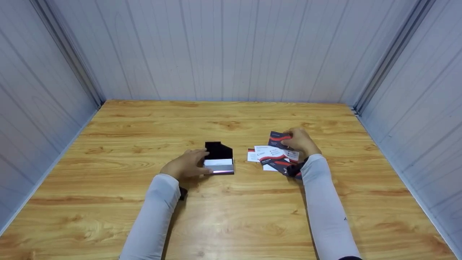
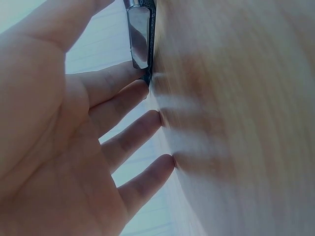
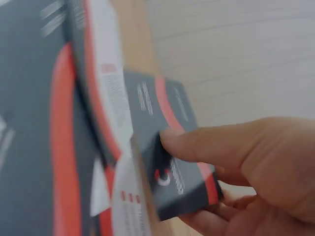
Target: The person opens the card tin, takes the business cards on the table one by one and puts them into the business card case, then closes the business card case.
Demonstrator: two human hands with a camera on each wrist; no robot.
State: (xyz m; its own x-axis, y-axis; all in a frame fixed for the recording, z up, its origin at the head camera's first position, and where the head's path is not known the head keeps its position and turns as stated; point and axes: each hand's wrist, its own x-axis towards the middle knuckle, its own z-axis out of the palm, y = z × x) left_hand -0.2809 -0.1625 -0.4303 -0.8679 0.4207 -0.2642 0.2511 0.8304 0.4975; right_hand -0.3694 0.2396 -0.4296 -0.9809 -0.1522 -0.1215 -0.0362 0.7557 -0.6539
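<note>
One worktop [image 1: 231, 216], wood-grain, carries it all. Judging by layout, job's partway: pile of loose cards [image 1: 271, 151] lies right of centre, overlapping, unsquared, so most of it reads as left to handle. Left hand [image 1: 187, 164]: fingers spread, fingertips touching the left side of the case [image 1: 220, 168], thumb at its front. Right hand [image 1: 302, 140]: pinching a dark card [image 1: 275, 143] at the pile's far edge; can't tell if it's more than one. Case sits left of the pile, lid [image 1: 214, 151] up: black inside, shiny silver front. Done: case open, white insert [image 1: 218, 162] showing, probably cards, count unclear. Card: dark face, curved red band, print mostly blurred.
</note>
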